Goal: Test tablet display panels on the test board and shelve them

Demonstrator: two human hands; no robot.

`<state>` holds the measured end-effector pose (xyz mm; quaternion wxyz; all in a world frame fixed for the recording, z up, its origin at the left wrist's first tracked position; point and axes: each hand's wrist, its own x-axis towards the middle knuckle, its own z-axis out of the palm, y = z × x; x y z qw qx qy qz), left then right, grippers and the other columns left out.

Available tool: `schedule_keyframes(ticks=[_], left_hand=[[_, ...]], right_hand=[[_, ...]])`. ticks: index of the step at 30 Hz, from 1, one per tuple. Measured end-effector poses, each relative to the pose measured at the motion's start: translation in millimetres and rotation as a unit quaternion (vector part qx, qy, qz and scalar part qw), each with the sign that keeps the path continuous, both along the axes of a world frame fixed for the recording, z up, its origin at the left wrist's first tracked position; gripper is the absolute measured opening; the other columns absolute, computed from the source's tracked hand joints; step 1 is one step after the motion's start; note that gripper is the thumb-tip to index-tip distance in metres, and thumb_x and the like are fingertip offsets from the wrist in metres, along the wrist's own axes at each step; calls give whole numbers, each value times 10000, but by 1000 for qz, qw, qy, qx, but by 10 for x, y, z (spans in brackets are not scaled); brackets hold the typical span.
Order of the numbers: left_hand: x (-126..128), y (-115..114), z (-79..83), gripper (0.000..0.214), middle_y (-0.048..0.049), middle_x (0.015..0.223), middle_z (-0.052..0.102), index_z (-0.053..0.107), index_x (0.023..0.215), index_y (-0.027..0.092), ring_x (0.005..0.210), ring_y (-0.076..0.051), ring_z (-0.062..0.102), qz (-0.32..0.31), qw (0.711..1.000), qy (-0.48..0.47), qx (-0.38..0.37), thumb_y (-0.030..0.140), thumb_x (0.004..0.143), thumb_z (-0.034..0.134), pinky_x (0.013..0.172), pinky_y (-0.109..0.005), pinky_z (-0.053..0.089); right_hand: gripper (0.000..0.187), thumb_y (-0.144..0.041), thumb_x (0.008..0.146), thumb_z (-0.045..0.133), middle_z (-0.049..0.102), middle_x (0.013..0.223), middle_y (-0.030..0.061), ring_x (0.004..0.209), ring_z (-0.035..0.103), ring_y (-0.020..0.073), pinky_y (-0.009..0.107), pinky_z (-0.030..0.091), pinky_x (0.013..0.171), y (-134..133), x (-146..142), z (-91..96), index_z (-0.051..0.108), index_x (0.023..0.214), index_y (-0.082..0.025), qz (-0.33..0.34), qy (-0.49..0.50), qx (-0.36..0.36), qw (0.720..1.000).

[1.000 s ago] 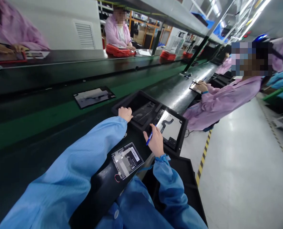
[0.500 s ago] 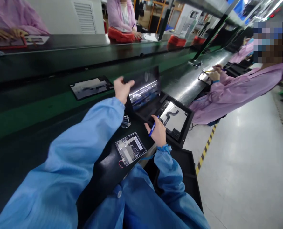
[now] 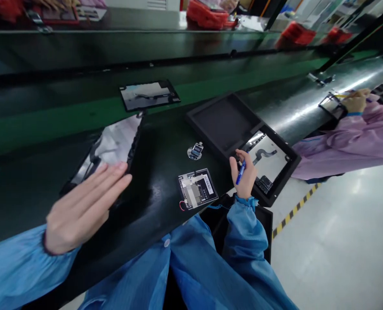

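Observation:
My left hand (image 3: pixel 81 211) grips a tablet screen panel (image 3: pixel 118 140) at the left, fingers straight along its near side and thumb hidden. The panel is tilted, its silvery inner face showing. My right hand (image 3: pixel 245 174) holds a blue pen (image 3: pixel 241 172) beside the black two-compartment tray (image 3: pixel 194 118). In the tray's right compartment lies another tablet panel (image 3: pixel 269 157) with a dark flex cable; the left compartment shows its bare floor. Between my hands lie a circuit board (image 3: pixel 198 189) with a white label and red wire, and a small metallic part (image 3: pixel 196 151).
Farther back on the green strip lies another tablet panel (image 3: pixel 149 94). Across the bench are red bundles (image 3: pixel 207 15) and a person's hands. At right, a co-worker in a pink sleeve (image 3: pixel 372 129) handles a panel. A metal clamp (image 3: pixel 320 79) sits by a dark post.
My left hand has carried the tablet screen panel from above the tray's left compartment to the left, turning its silvery side up. My right hand keeps the pen by the tray. The view has shifted.

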<state>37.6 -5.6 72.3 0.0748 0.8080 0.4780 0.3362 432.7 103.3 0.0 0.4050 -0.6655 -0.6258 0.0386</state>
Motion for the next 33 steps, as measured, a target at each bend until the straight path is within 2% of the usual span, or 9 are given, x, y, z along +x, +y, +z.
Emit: schedule_keyframes(ticks=[4, 7, 11, 14, 17, 20, 23, 27, 33], left_hand=[[200, -103, -280, 755, -33, 1545, 417, 217, 1595, 300, 1357, -289, 491, -53, 995, 70, 53, 41, 916, 420, 1186, -501, 410], [368, -187, -496, 705, -177, 1472, 495, 213, 1589, 118, 1391, -293, 436, -92, 986, 120, 77, -4, 933, 439, 1177, -481, 406], [738, -253, -702, 501, -272, 1394, 553, 451, 1432, -24, 1368, -353, 453, -98, 974, 181, 96, 14, 933, 476, 1117, -492, 462], [911, -255, -725, 382, -275, 1377, 578, 577, 1304, -9, 1308, -374, 535, -94, 981, 163, 46, 139, 956, 523, 1061, -500, 516], [761, -223, -670, 404, -214, 1350, 631, 587, 1314, 70, 1265, -311, 601, -64, 996, 61, 7, 268, 963, 557, 1062, -461, 526], [378, -138, -659, 385, -143, 1310, 674, 599, 1316, 182, 1224, -260, 633, 68, 997, -31, -15, 177, 933, 559, 1050, -445, 529], [44, -23, -747, 382, -108, 1316, 666, 622, 1300, 226, 1249, -274, 608, 176, 980, -59, -65, 194, 934, 518, 1076, -478, 491], [-94, 63, -889, 409, -126, 1435, 572, 596, 1333, 202, 1383, -300, 481, 177, 975, -35, -132, 257, 942, 488, 1138, -498, 417], [-64, 59, -928, 370, -160, 1474, 525, 626, 1277, 163, 1391, -320, 467, 159, 977, -26, -137, 245, 944, 487, 1152, -525, 387]], right_hand=[[334, -434, 972, 497, 740, 1121, 106, 1017, 718, 243, 403, 549, 941, -169, -177, 156, 676, 1084, -175, -5, 61, 54, 997], [429, -466, 1014, 347, 750, 970, 98, 827, 725, 218, 377, 568, 760, -309, -408, 312, 652, 1062, -169, 29, 144, 50, 988], [362, -456, 993, 375, 693, 888, 54, 630, 613, 158, 297, 472, 555, -458, -774, 504, 524, 1212, -209, 113, 232, 28, 966], [176, -355, 960, 496, 652, 845, 13, 578, 538, 112, 259, 440, 539, -580, -1035, 556, 552, 1065, -225, 191, 247, -53, 949], [196, -363, 908, 612, 549, 638, -39, 519, 466, 92, 227, 372, 489, -721, -1286, 479, 545, 798, -215, 233, 263, -116, 929], [357, -411, 891, 637, 404, 534, -78, 475, 382, 75, 215, 301, 458, -842, -1540, 316, 447, 658, -219, 269, 273, -193, 903], [365, -417, 876, 645, 390, 530, -89, 471, 383, 69, 209, 305, 462, -910, -1759, 160, 427, 659, -220, 302, 255, -274, 877], [417, -360, 899, 584, 296, 519, -90, 456, 314, 58, 215, 283, 468, -940, -1893, 41, 326, 602, -220, 340, 184, -270, 882], [378, -254, 891, 564, 277, 515, -92, 446, 278, 55, 217, 268, 471, -950, -1917, 40, 305, 617, -217, 378, 99, -251, 886]])
